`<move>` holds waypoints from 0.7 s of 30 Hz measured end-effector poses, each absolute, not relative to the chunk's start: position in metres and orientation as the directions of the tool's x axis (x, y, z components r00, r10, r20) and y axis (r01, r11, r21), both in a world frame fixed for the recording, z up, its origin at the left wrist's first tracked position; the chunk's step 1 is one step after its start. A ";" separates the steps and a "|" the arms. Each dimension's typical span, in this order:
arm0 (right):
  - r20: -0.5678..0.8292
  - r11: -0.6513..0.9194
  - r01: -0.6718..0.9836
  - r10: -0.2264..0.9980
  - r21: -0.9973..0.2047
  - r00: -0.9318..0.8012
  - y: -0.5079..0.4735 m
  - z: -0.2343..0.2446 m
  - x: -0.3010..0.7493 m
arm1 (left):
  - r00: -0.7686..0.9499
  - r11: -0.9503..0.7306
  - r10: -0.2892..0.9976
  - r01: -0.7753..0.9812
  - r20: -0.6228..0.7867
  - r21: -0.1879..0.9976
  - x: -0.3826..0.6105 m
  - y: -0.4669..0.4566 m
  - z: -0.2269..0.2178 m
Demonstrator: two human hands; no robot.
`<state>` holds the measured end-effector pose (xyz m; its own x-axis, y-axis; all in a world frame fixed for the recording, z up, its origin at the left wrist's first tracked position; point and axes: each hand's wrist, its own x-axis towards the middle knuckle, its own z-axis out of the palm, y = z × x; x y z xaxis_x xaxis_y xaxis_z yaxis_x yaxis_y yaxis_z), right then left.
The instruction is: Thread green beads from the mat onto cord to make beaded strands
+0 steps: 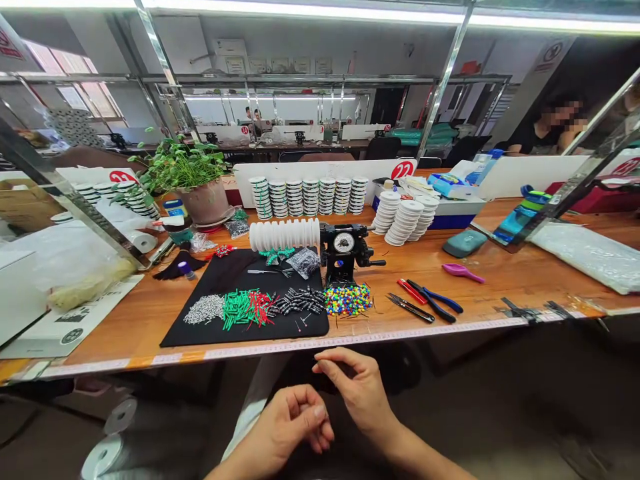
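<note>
Both hands hover in front of the table edge, close together but apart. My left hand [290,423] is curled with thumb and forefinger together; anything in it is too small to make out. Slightly higher, my right hand [357,390] pinches thumb against fingertips, and what is between them does not show clearly. Nearest on the table is a black mat [200,323] bearing small silver pieces [204,309], green and red sticks [245,308] and black striped pieces [300,301]. Colourful beads [350,300] lie beside it, below a hand-crank winder [345,250] loaded with white spools [284,235].
Tweezers [411,308] and blue-handled pliers [443,303] lie to the right, near a pink tool [463,272]. Stacked spools [310,197] line the back, with a potted plant [205,200] to their left. A measuring tape [300,345] runs along the front edge. A person [545,133] sits far right.
</note>
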<state>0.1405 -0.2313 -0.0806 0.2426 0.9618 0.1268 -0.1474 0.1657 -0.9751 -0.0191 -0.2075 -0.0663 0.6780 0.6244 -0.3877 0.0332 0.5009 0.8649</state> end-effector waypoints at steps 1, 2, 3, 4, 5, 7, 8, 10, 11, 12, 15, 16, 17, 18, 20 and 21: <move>0.119 0.159 -0.153 0.963 -0.975 0.241 -0.232 -0.080 0.141 | 0.693 0.479 0.614 0.054 -0.378 0.876 -0.021 -0.207 -0.067; 0.119 0.156 -0.148 0.965 -0.977 0.234 -0.233 -0.080 0.141 | 0.699 0.464 0.613 0.060 -0.369 0.884 -0.023 -0.207 -0.067; 0.130 0.161 -0.126 0.966 -0.979 0.224 -0.235 -0.080 0.141 | 0.694 0.450 0.625 0.053 -0.356 0.892 -0.024 -0.206 -0.067; 0.153 0.175 -0.086 0.965 -0.981 0.211 -0.236 -0.081 0.140 | 0.683 0.436 0.645 0.039 -0.343 0.899 -0.025 -0.204 -0.067; 0.182 0.192 -0.033 0.964 -0.981 0.191 -0.237 -0.081 0.138 | 0.668 0.424 0.667 0.025 -0.331 0.905 -0.025 -0.202 -0.067; 0.234 0.227 0.063 0.961 -0.972 0.148 -0.240 -0.081 0.136 | 0.645 0.413 0.696 0.000 -0.315 0.911 -0.023 -0.198 -0.067; 0.254 0.244 0.084 0.957 -0.966 0.138 -0.241 -0.081 0.135 | 0.636 0.417 0.704 -0.012 -0.314 0.909 -0.022 -0.198 -0.067; 0.269 0.263 0.055 0.950 -0.963 0.158 -0.242 -0.080 0.136 | 0.611 0.446 0.722 -0.051 -0.325 0.894 -0.020 -0.198 -0.066; 0.257 0.259 0.016 0.950 -0.966 0.177 -0.243 -0.079 0.137 | 0.588 0.469 0.735 -0.080 -0.339 0.879 -0.019 -0.199 -0.066; 0.231 0.241 -0.029 0.955 -0.970 0.184 -0.245 -0.078 0.139 | 0.558 0.495 0.749 -0.114 -0.356 0.862 -0.019 -0.201 -0.065; 0.103 0.118 -0.114 0.987 -0.986 0.125 -0.252 -0.080 0.143 | 0.466 0.556 0.784 -0.232 -0.411 0.798 -0.021 -0.208 -0.064; 0.070 0.081 -0.107 0.992 -0.991 0.101 -0.256 -0.081 0.144 | 0.447 0.571 0.787 -0.264 -0.426 0.778 -0.021 -0.210 -0.064; 0.046 0.053 -0.084 0.995 -0.995 0.086 -0.260 -0.083 0.144 | 0.434 0.581 0.788 -0.288 -0.437 0.761 -0.021 -0.211 -0.064; 0.028 0.033 -0.055 0.996 -0.998 0.079 -0.263 -0.085 0.143 | 0.426 0.590 0.786 -0.303 -0.448 0.749 -0.021 -0.212 -0.064; 0.006 0.006 -0.005 0.997 -1.000 0.079 -0.268 -0.088 0.141 | 0.413 0.605 0.780 -0.309 -0.469 0.734 -0.020 -0.214 -0.065; 0.001 0.001 0.010 0.996 -1.000 0.084 -0.270 -0.090 0.139 | 0.407 0.608 0.779 -0.302 -0.478 0.734 -0.019 -0.214 -0.066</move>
<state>0.1392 -0.2697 -0.0897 0.0838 0.9965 0.0015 0.0098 0.0007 -1.0000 -0.0193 -0.2138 -0.0657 0.4066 0.7788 -0.4777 -0.3024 0.6081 0.7340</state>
